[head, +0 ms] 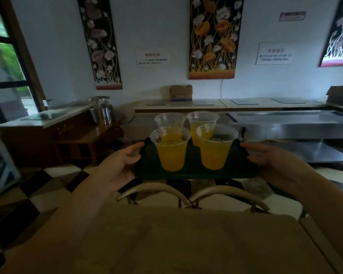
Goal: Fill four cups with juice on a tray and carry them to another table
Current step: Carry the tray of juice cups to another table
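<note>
A dark green tray hangs in the air in front of me, held level at both short ends. My left hand grips its left edge and my right hand grips its right edge. Several clear plastic cups of orange juice stand upright on it: a near left cup, a near right cup, a far left cup and a far right cup. The near cups partly hide the far ones.
A brown table lies right below me, with two curved chair backs at its far edge. Beyond are a steel counter, a wooden sideboard with metal pots, cardboard boxes and a checkered floor.
</note>
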A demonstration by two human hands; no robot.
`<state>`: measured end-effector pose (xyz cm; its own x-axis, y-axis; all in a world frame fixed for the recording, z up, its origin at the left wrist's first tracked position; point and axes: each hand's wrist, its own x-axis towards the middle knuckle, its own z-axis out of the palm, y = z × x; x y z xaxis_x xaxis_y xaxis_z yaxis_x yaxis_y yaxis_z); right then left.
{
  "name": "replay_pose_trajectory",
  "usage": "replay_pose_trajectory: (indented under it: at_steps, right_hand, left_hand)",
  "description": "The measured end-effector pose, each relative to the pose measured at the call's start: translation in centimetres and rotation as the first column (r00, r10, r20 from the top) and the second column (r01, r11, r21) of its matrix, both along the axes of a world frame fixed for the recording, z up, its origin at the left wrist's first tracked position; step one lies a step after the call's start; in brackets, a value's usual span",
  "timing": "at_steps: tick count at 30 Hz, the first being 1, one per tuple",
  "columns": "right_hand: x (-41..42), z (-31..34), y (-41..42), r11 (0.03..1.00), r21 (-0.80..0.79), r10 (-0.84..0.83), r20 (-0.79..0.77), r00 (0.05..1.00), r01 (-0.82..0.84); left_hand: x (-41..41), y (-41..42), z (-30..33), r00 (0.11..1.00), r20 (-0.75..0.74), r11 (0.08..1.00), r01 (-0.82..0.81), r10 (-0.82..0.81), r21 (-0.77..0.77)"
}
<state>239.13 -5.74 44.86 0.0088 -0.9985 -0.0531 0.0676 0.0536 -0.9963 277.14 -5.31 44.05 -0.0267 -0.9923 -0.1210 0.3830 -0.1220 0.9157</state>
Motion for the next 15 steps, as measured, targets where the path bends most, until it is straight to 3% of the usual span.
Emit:
replay_pose_trajectory:
  at_steps: [9,15]
  right_hand:
    - [1.4,-7.7,-5.7,0.99,0.122,-0.055,-0.166,0.985,0.076]
    - [2.3,-15.6,-6.4,0.967,0.228,-0.061,-0.236,0.97,0.116]
  left_hand:
    - [0.3,-6.9,-8.7,0.989,0.148,0.999,0.011,-0.019,0.053]
    - [1.1,-8.5,-17.6,0.986,0.166,0.989,-0.011,-0.014,0.148]
